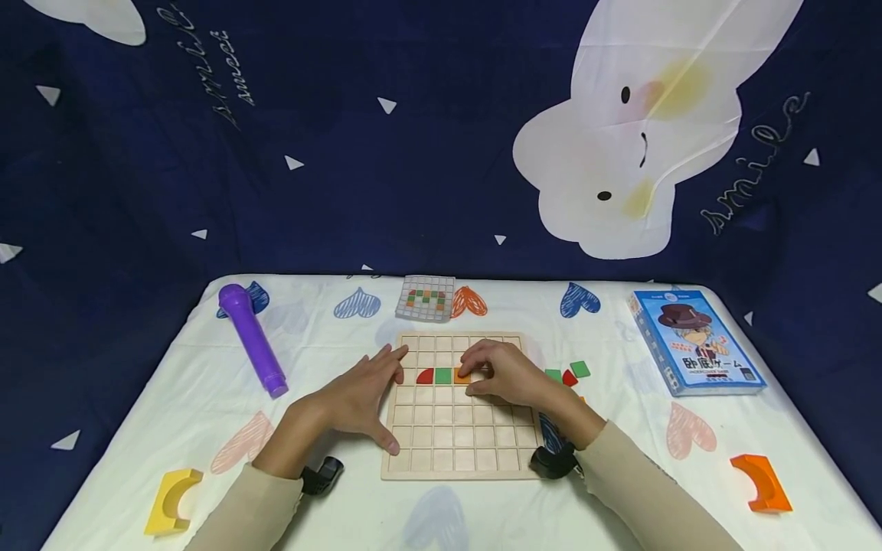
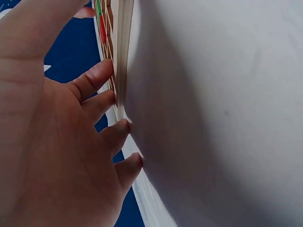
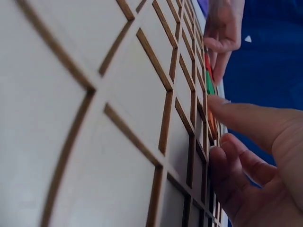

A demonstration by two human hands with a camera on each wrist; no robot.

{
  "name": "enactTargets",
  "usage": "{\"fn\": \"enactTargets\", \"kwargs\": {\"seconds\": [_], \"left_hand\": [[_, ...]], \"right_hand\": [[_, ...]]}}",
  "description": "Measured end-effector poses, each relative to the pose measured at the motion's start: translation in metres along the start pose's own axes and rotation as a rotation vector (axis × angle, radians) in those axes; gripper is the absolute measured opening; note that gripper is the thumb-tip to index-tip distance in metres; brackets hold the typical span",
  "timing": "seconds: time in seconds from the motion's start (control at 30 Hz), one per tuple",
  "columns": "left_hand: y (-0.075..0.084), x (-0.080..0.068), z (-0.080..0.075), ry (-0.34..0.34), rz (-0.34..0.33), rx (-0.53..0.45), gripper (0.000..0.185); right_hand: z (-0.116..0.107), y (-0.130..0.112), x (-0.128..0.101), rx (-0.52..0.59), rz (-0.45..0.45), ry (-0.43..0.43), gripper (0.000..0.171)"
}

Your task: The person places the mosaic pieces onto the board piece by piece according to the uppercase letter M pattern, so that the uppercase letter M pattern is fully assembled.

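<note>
A wooden grid board point(image 1: 453, 473) lies on the table, with a red quarter-circle tile point(image 1: 426, 376) and a green square tile point(image 1: 444, 376) side by side in one row. Next to the green one is an orange tile point(image 1: 458, 376), in the row's following cell. My right hand point(image 1: 506, 373) reaches over the board and holds this orange tile between thumb and fingertips; part of it is hidden under the fingers. Along the board's left edge my left hand point(image 1: 358, 402) rests with fingers spread, thumb near the lower left side. Its fingertips touch the rim in the left wrist view.
Behind the board lies a pattern card point(image 1: 426, 315). Loose green point(image 1: 579, 369) and red point(image 1: 569, 378) tiles lie right of the board, partly behind my right arm. Around them are a purple microphone point(image 1: 255, 340), a blue game box point(image 1: 699, 344), a yellow block point(image 1: 168, 501) and an orange arch block point(image 1: 763, 484).
</note>
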State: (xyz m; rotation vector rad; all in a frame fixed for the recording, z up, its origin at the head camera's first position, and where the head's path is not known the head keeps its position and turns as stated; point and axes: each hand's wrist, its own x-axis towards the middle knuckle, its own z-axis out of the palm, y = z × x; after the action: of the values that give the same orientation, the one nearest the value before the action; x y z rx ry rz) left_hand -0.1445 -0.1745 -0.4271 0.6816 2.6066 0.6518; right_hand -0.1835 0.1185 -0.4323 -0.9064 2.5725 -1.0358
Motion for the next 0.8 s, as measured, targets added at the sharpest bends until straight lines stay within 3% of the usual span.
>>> {"fn": "enactTargets", "kwargs": {"seconds": [0.3,0.8], "left_hand": [[-0.002,0.001,0.001,0.0,0.003,0.006,0.091],[0.002,0.0,-0.001,-0.001,0.007,0.001,0.09]], "right_hand": [[-0.013,0.001,-0.014,0.073,0.03,-0.002,0.041],[-0.05,0.028,-0.058,0.032,0.056,0.093,0.043]]}}
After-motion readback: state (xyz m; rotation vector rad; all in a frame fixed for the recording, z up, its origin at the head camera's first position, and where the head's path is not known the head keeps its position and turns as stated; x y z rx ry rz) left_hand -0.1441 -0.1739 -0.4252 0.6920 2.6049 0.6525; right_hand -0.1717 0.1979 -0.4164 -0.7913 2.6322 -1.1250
